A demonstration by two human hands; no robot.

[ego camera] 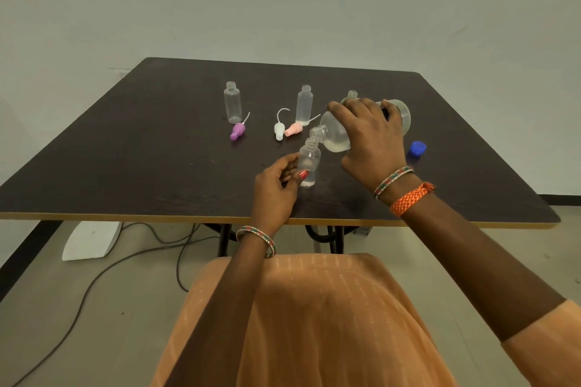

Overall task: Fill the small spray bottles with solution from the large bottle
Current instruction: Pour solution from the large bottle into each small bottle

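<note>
as far as visible: four small bottles [233, 101], three spray caps [238, 131], one large bottle [338, 132]

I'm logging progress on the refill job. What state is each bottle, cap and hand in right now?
Large bottle: uncapped, tipped, mouth at the near small bottle's neck.
Near small bottle: upright, uncapped, a little liquid.
Middle small bottle: upright, uncapped, liquid at bottom.
Far-left small bottle: upright, uncapped, looks empty.
Purple, white, pink spray caps: off, lying down.
Blue cap: off.
Left hand: steadying the near bottle.
Right hand: gripping the large bottle.
</note>
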